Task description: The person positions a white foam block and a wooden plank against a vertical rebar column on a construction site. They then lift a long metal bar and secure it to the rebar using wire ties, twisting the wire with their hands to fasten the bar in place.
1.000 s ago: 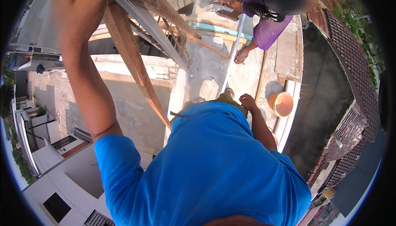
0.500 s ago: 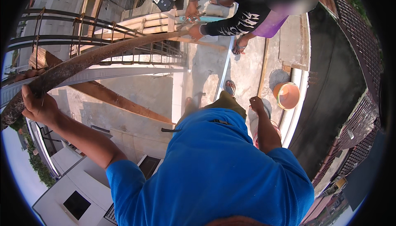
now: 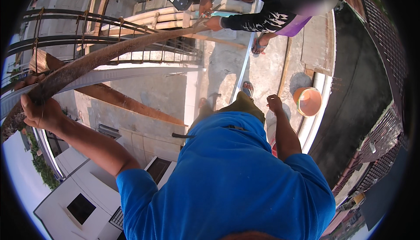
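Observation:
My left hand (image 3: 46,111) is closed around the near part of a long brown wooden board (image 3: 109,52), close to a pale ribbed metal strip (image 3: 118,74). Some fingers (image 3: 29,81) show beyond the board there; whose they are I cannot tell. The board stretches away to a co-worker's hand (image 3: 214,23) at its far end. That person's other hand (image 3: 205,4) is beside it, with a thin dark tool near the fingers. My right hand (image 3: 274,103) hangs low beside my right leg, fingers curled, with nothing showing in it.
Rebar cages (image 3: 83,28) run along the left. Another wooden plank (image 3: 131,105) slants below the metal strip. Bamboo poles (image 3: 168,17) lie ahead. An orange bucket (image 3: 308,101) stands at right by white pipes (image 3: 318,82) and a dark wall (image 3: 352,91). A metal strip (image 3: 245,65) lies on the concrete floor.
The far end of the board and the co-worker's hands have shifted slightly right in view. My right hand has risen a little; my left hand still grips the board.

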Tool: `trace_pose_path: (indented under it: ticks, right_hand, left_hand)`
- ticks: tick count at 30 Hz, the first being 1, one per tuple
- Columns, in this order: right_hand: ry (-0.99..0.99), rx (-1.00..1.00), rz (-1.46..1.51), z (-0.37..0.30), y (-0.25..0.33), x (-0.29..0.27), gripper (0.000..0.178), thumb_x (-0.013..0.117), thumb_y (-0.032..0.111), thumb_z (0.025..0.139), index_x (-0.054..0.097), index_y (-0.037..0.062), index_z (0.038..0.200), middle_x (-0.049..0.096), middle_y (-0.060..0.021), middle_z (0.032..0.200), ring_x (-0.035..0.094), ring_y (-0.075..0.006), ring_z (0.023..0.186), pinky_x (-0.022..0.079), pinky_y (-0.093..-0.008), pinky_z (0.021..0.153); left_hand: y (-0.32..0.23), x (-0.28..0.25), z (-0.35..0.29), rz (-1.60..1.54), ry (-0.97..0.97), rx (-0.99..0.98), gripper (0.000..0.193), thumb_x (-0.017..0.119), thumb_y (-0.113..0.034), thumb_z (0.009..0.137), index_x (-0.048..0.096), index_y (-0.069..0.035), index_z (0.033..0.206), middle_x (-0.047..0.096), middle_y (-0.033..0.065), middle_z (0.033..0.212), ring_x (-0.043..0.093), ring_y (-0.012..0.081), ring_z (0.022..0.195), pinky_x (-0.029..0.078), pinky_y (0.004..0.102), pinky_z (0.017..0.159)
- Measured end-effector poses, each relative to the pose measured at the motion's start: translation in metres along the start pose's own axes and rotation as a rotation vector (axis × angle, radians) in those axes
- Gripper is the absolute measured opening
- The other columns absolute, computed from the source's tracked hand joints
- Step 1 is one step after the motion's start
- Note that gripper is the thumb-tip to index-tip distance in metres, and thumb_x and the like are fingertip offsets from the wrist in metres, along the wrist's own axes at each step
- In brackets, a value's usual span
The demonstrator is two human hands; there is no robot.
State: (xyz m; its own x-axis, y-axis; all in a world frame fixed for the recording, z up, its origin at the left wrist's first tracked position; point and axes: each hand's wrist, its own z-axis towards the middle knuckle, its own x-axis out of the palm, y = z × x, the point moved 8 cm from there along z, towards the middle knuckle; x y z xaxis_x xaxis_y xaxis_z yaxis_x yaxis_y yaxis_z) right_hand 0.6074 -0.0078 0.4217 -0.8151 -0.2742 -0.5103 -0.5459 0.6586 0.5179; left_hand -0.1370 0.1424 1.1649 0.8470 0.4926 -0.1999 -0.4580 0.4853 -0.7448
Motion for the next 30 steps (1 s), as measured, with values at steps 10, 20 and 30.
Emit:
trace_pose_path:
  ticks: [10,20,30]
  right_hand:
    - [0.046,0.042,0.174,-0.015,-0.015,0.020,0.024,0.066,0.024,0.093,0.069,0.0059,0.108,0.071,-0.0072,0.086,0.074,-0.0201,0.069,0.055,-0.0340,0.056]
    - [0.047,0.042,0.125,-0.009,-0.048,0.036,0.023,0.066,0.025,0.094,0.068,0.0079,0.110,0.071,-0.0067,0.088,0.074,-0.0198,0.070,0.056,-0.0341,0.058]
    - [0.051,0.073,0.159,-0.007,-0.052,0.025,0.025,0.066,0.028,0.096,0.068,0.0089,0.113,0.071,-0.0065,0.092,0.073,-0.0193,0.074,0.056,-0.0344,0.061]
  left_hand:
    - [0.003,0.002,0.000,-0.016,-0.020,0.000,0.048,0.052,-0.039,0.104,0.057,0.000,0.131,0.068,0.0177,0.112,0.068,0.0312,0.103,0.053,0.0498,0.100]
    - [0.000,0.006,-0.003,-0.011,-0.023,0.002,0.049,0.056,-0.037,0.104,0.058,0.003,0.132,0.068,0.0182,0.115,0.068,0.0310,0.105,0.054,0.0477,0.100]
    - [-0.009,0.010,-0.004,0.058,-0.056,0.117,0.040,0.060,-0.027,0.106,0.065,0.008,0.124,0.074,0.0180,0.109,0.070,0.0253,0.100,0.057,0.0431,0.095]
